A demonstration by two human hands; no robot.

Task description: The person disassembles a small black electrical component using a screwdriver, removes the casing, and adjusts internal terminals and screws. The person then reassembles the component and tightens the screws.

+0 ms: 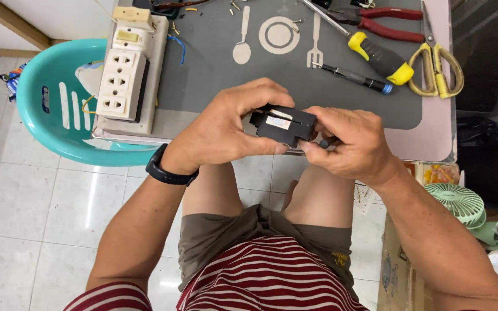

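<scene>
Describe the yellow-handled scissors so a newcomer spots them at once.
Start at the grey mat on the table. At its far right edge, the scissors lie beside the screwdriver. Only they have two yellow loop handles; the screwdriver's grip is black and yellow.

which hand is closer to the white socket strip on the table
Left. The left hand grips the small black box just right of the white socket strip. The right hand holds the box's other side, farther from the strip and nearer the yellow-handled screwdriver.
</scene>
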